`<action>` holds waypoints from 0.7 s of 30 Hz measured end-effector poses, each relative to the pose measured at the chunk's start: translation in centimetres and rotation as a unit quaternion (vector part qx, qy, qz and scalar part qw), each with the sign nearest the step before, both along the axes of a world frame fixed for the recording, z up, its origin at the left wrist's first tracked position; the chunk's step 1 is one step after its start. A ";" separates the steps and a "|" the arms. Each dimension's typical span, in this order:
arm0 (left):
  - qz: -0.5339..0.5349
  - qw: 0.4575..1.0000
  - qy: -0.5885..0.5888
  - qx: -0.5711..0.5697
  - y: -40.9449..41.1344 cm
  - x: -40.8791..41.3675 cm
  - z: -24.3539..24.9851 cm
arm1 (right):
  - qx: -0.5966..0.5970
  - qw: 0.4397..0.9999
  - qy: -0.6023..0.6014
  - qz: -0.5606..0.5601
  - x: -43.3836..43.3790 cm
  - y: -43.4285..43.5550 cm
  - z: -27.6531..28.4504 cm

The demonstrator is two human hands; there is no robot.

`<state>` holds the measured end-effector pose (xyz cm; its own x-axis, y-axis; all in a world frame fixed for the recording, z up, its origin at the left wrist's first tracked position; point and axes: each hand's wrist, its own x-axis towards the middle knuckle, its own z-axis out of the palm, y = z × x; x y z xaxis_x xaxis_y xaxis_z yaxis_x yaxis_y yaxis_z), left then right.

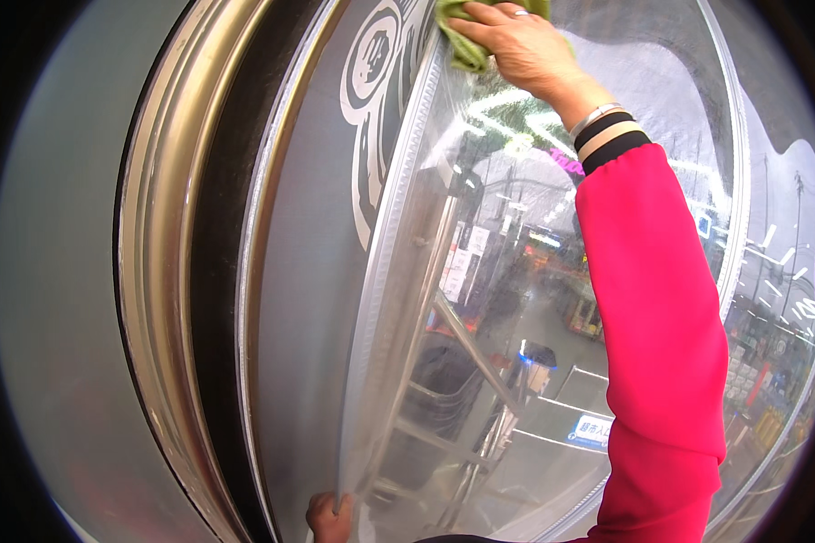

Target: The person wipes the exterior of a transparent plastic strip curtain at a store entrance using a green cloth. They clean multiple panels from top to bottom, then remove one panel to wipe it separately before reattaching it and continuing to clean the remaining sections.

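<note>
My right hand (526,47), in a red sleeve with a striped cuff, holds a green cloth (472,54) against the upper part of a clear plastic door curtain (536,285). The cloth lies beside the curtain's ribbed left edge (384,234) and is partly cut off by the top of the picture. Low down, my left hand (329,519) grips that same edge, its fingers closed around the plastic. Smears and glare show on the sheet.
To the left stand a gold-coloured metal door frame (166,170) and a grey panel (302,292) with a pale ornament (373,58). Through the plastic appear a metal rail (479,349), a bin (536,366) and a blue-and-white sign (589,429) bearing writing. Another ribbed seam (735,176) runs down the right.
</note>
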<state>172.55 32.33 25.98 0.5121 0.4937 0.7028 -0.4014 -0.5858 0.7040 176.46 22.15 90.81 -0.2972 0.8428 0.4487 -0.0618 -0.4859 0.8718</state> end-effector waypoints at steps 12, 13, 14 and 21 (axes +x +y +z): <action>0.030 0.997 -0.018 0.067 0.9 0.9 1.1 | 0.393 0.890 -0.079 -0.220 -3.3 -19.1 6.3; 0.002 0.999 -0.015 0.038 0.5 1.7 1.1 | 0.457 0.865 -0.058 -0.197 -4.2 -22.0 8.3; 0.002 1.000 -0.015 0.025 0.5 2.0 0.6 | 0.473 0.862 -0.056 -0.175 -4.7 -23.9 8.4; 0.007 1.000 -0.001 0.014 1.3 1.5 1.6 | 0.440 0.869 -0.052 -0.221 -4.5 -24.8 3.8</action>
<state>174.07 33.67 27.60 0.5042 0.4808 0.7173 -0.3943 -0.6108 0.6866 171.94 -2.69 94.61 -0.1103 0.2291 0.9671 -0.4680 -0.8704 0.1528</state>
